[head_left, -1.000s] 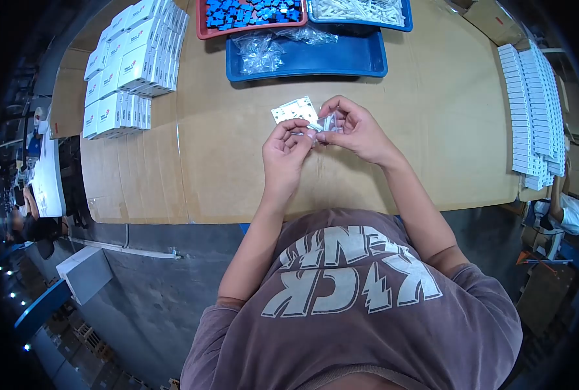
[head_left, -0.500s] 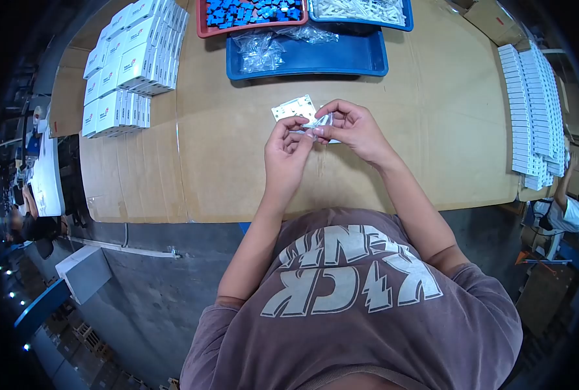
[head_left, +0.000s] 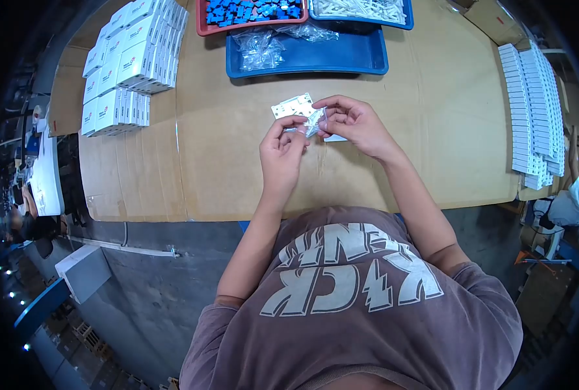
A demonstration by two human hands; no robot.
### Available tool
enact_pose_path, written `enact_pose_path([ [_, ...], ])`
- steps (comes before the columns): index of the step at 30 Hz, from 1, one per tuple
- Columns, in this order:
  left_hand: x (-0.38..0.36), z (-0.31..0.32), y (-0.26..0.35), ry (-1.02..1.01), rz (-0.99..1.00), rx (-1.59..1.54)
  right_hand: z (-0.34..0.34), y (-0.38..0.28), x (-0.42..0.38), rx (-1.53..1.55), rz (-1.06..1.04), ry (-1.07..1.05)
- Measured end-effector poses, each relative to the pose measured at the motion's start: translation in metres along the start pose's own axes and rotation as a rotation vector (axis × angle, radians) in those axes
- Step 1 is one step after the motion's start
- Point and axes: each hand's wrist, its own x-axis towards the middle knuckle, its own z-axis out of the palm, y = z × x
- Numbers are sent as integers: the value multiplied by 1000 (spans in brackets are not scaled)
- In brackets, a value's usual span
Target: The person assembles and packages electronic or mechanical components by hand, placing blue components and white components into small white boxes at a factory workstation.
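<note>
Between my two hands is a small clear plastic bag (head_left: 315, 122), pinched from both sides above the cardboard-covered table (head_left: 231, 156). My left hand (head_left: 283, 146) has thumb and fingers closed on the bag's left side. On its right side, my right hand (head_left: 355, 127) grips the bag between thumb and fingertips. What the bag contains is too small to make out. Just beyond the fingers lies a flat white piece with small dark holes or marks (head_left: 292, 106). Part of another white piece (head_left: 335, 138) shows under my right hand.
Ahead stands a blue tray (head_left: 341, 60) with clear bags; behind it are a red tray (head_left: 250, 26) of blue parts and a blue tray (head_left: 403, 26) of white parts. White boxes (head_left: 110, 110) are stacked left, more white stacks (head_left: 526, 117) right. Other people are at both sides.
My hands have moved slightly apart, the left one a little to the left. The bag now shows more fully between them. At the right edge, a person has shifted.
</note>
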Motion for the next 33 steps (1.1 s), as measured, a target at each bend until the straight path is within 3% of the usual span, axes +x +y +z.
enact_pose_path([
  [4, -4, 14, 9, 41, 92, 18, 1, 7, 0, 19, 5, 1],
  [10, 2, -1, -4, 11, -67, 77, 1, 8, -1, 46, -3, -10],
  [19, 8, -3, -12, -18, -26, -25, -1, 13, 0, 15, 9, 59],
  [25, 5, 2, -9, 70, -144, -197, -1, 15, 2, 26, -6, 66],
  [33, 8, -8, -20, 76, 3, 36, -1, 17, 3, 38, 9, 45],
])
